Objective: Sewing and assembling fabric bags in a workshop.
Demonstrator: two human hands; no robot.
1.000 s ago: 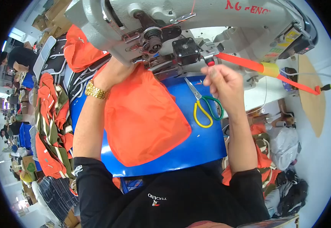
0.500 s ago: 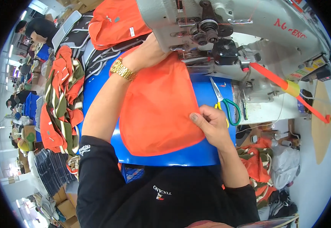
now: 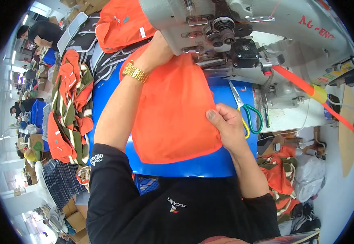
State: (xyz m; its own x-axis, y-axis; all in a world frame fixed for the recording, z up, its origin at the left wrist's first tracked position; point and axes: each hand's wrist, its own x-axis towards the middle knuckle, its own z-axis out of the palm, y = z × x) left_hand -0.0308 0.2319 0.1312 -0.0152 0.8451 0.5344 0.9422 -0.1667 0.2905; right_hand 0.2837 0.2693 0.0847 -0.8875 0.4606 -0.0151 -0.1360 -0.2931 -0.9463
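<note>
An orange fabric panel [image 3: 173, 118] with rounded lower corners lies over the blue work surface [image 3: 144, 168], its far end under the head of a grey sewing machine [image 3: 291, 24]. My right hand [image 3: 228, 124] pinches the panel's right edge, thumb on top and fingers curled beneath. At the far end my left hand [image 3: 158, 51], a gold watch on its wrist, reaches over the cloth beside the machine head. The machine hides its fingers. Just right of the panel lie scissors [image 3: 242, 106] with green and yellow handles, their blades pointing away from me.
Orange strap [image 3: 295, 79] runs through a yellow piece at the machine's right. Orange and olive sewn pieces [image 3: 69, 110] are heaped at the left, with another orange piece [image 3: 122, 26] at the far left. More pieces [image 3: 278, 173] lie low on the right. People work in the background.
The panel has slid slightly away from me, toward the machine, with both hands staying on it. The whole view has shifted a little.
</note>
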